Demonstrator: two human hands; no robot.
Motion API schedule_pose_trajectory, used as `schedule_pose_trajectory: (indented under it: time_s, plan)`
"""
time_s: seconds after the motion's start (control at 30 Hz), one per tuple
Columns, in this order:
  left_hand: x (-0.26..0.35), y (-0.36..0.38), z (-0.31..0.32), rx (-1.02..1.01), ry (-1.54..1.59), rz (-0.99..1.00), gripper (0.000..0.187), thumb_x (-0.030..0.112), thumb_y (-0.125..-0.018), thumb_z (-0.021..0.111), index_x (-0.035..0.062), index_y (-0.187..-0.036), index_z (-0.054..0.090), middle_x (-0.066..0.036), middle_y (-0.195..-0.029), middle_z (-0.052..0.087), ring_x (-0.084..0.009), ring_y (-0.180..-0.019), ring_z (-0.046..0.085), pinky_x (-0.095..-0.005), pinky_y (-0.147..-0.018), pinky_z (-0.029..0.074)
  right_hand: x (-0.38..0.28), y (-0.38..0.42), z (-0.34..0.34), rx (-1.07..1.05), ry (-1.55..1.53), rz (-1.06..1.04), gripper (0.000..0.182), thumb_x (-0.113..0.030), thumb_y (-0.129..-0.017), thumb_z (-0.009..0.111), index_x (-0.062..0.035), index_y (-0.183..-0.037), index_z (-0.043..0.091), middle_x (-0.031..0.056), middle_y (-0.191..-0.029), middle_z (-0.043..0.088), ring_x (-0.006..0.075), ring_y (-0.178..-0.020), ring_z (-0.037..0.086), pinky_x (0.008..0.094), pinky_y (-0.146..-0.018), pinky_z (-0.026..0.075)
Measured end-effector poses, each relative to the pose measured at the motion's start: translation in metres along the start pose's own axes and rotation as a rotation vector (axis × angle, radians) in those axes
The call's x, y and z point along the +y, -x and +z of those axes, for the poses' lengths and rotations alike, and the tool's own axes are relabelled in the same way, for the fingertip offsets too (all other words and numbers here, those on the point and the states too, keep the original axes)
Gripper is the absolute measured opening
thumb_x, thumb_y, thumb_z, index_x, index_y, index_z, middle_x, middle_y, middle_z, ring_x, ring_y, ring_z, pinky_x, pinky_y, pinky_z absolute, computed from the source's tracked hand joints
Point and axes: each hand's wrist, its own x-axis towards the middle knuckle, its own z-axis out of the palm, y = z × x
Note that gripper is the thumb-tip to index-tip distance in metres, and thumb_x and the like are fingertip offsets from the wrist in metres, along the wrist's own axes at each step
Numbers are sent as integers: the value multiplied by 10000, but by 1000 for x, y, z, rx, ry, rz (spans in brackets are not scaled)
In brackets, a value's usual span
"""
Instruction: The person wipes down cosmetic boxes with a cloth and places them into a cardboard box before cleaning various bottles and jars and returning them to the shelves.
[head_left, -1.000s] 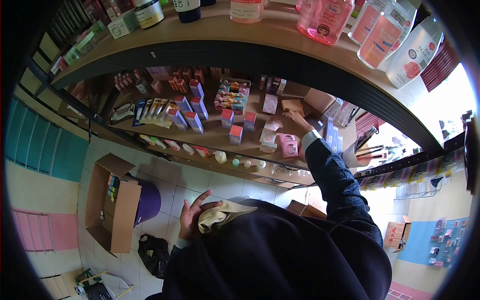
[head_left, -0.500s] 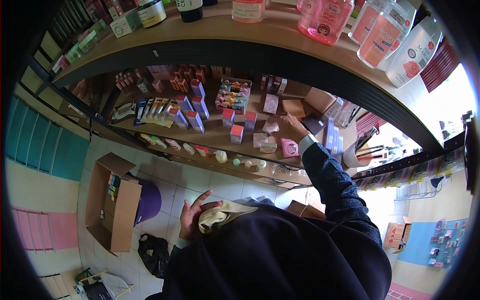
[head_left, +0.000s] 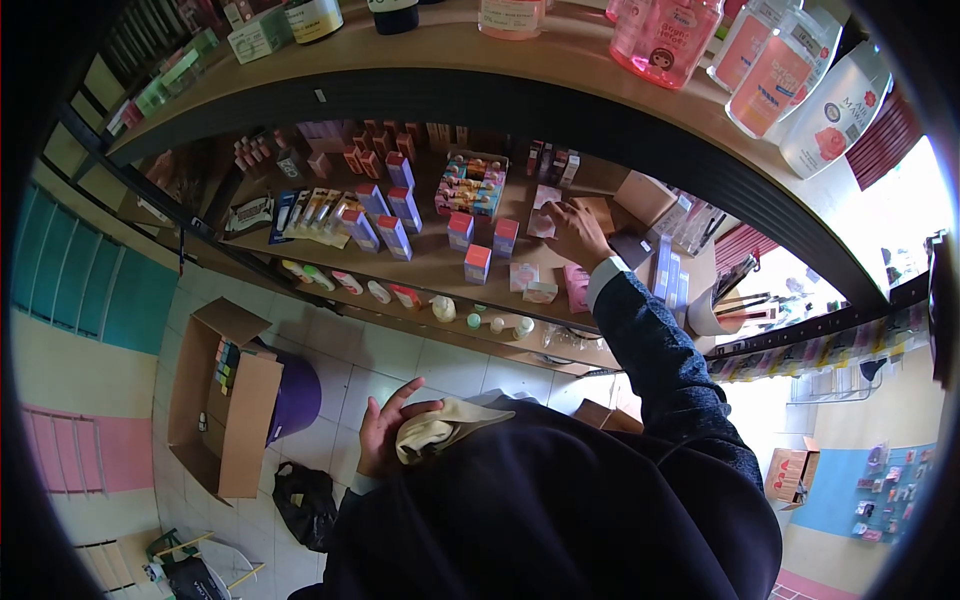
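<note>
Right hand (head_left: 582,233), fingers bent, overlaps the right side of a pale pink, patterned square carton (head_left: 541,218) on a brown shelf (head_left: 428,270); its fingertips blur together, so whether it grips anything cannot be told. Just right of that carton, a plain tan square box (head_left: 599,209) is partly covered by the hand. Well below and left of the carton, the left hand (head_left: 377,438) spreads its thumb and forefinger; creased cream cloth (head_left: 428,434) hides the rest, its hold unclear.
</note>
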Motion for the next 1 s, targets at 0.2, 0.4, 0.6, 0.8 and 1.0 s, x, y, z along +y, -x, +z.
schedule_pose_trajectory:
  time_s: [0.2,0.4,0.6,0.8,1.0]
  plan:
    - [1,0,-1,-17,12,9,821,660,-836,270,58,-1384,166,-238,-1230,461,-351,-1114,489,-456,-961,373,-17,8,-27,-175,-343,-32,275,-180,-661,703,-94,-915,639,80,-957,617,274,-985,525,370,-862,419]
    - [3,-6,3,-28,-14,-10,813,657,-838,268,59,-1381,181,-233,-1222,473,-345,-1117,488,-456,-965,367,-23,11,-24,-380,-459,-136,222,-93,-661,714,-66,-872,648,92,-913,621,260,-903,572,352,-830,440]
    - [3,-7,3,-24,-36,-9,810,657,-839,265,60,-1381,183,-230,-1222,475,-346,-1124,482,-456,-972,359,-24,9,-12,-356,-516,-106,229,-200,-702,710,-62,-875,651,116,-917,633,277,-879,594,359,-782,463]
    - [1,-7,4,-24,-2,-10,811,656,-838,273,61,-1381,179,-232,-1231,466,-345,-1128,479,-457,-972,359,-61,-1,-21,-486,-23,296,601,-583,-706,594,-8,-871,652,185,-885,638,308,-846,617,357,-762,484]
    - [2,-4,2,-26,1,2,814,656,-836,280,61,-1381,177,-235,-1231,463,-346,-1127,479,-460,-970,360,-60,-4,3,-474,-55,359,646,-632,-659,585,-30,-878,669,150,-924,646,266,-893,620,349,-773,492]
